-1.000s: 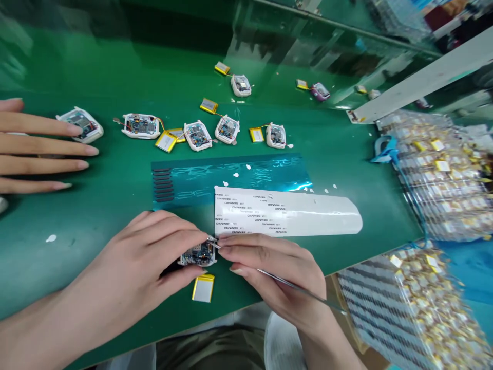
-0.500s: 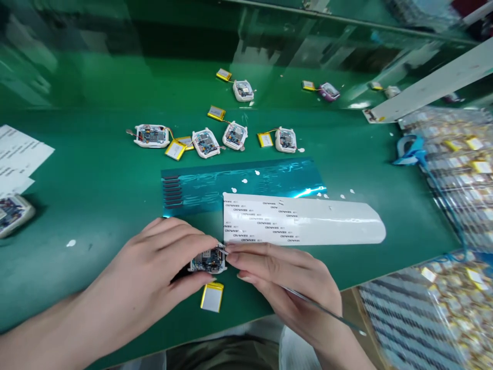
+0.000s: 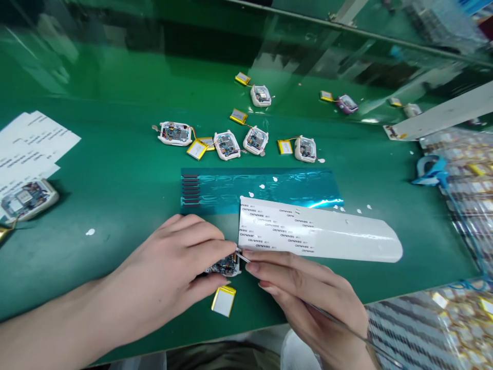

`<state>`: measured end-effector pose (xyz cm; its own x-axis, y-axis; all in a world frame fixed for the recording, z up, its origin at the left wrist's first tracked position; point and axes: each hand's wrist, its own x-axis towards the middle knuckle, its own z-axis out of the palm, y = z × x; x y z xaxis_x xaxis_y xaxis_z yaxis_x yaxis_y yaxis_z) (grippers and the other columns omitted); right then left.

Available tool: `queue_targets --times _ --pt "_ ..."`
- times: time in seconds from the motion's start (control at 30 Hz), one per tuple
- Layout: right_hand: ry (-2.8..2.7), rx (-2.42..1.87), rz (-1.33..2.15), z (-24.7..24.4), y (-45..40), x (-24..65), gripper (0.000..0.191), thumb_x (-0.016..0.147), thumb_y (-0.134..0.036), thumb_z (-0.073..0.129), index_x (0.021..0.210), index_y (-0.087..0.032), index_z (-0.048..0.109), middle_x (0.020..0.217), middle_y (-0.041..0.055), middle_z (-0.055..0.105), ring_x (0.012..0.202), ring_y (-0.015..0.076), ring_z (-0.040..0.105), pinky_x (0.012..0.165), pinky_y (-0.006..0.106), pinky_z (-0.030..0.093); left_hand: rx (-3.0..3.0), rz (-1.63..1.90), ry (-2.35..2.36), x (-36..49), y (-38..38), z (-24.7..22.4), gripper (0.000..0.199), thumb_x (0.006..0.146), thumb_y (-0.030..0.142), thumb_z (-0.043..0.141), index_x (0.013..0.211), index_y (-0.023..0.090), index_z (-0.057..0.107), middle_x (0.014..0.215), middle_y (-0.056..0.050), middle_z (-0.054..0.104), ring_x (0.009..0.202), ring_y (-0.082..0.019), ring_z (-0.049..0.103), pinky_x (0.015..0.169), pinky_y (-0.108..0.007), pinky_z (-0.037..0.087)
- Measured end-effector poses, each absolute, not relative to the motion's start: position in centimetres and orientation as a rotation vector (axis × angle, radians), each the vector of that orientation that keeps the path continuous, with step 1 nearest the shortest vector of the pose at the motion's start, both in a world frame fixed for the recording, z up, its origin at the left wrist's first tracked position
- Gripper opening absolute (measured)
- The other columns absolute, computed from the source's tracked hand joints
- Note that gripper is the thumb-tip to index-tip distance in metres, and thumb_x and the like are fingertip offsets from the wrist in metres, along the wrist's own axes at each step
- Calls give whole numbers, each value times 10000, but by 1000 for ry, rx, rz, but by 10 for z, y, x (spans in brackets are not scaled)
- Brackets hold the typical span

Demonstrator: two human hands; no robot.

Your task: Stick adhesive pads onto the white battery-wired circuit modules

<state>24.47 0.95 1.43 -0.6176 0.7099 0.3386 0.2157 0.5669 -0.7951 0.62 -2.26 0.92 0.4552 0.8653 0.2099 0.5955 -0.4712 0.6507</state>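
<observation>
On the green table, my left hand [image 3: 169, 272] wraps round a small white smartwatch case [image 3: 235, 273], its circuit board facing up. The fingers cover much of the case. My right hand [image 3: 308, 293] pinches a long thin metal tool [image 3: 243, 258], with the shaft running back under the palm. The tool's tip is at the upper right corner of the case, close to my left index fingertip; whether it touches a part there I cannot tell. A yellow-edged battery [image 3: 224, 300] lies just below the case.
A white printed adhesive sheet [image 3: 331, 234] overlaps a blue film strip [image 3: 262, 190] beyond my hands. Several open watch cases [image 3: 227, 145] with batteries stand farther back. At left are another case [image 3: 33, 198] and paper sheets [image 3: 38, 141]. Trays of parts [image 3: 462, 200] line the right side.
The camera view has swung, so the table and its things appear farther right. My fingers cover slightly more of the case. The tool's tip stays at the same corner.
</observation>
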Motion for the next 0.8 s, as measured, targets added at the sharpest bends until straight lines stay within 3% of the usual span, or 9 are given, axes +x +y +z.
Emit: queue_targets --times 0.2,0.5,0.67,0.8 --pt "-2187 -726 877 15 9 244 265 942 -88 697 1170 -198 777 1142 94 802 989 193 794 872 238 656 2250 714 1173 4 -22 11 117 1039 251 599 1141 221 648 1046 20 708 945 -161 630 839 -330 445" --pt "-2276 -724 795 16 4 243 214 944 -61 685 1127 -120 778 1129 137 801 1052 190 778 941 219 628 2639 621 1102 -1 -24 7 217 1066 196 478 1216 100 602 1005 -81 672 924 -255 628 763 -404 513" --pt "-2269 -698 779 12 5 242 220 951 -46 666 1139 -112 761 1135 146 797 1071 175 769 972 225 617 2627 689 1098 -1 -22 6 229 1086 239 443 1168 112 616 987 -75 687 914 -246 649 754 -388 535" --pt "-2245 -677 763 10 6 240 176 956 -68 672 1103 -90 765 1096 154 803 1052 166 774 963 206 611 2611 765 1153 0 -21 6 279 1104 256 402 1239 96 587 985 -66 711 909 -218 667 787 -365 538"
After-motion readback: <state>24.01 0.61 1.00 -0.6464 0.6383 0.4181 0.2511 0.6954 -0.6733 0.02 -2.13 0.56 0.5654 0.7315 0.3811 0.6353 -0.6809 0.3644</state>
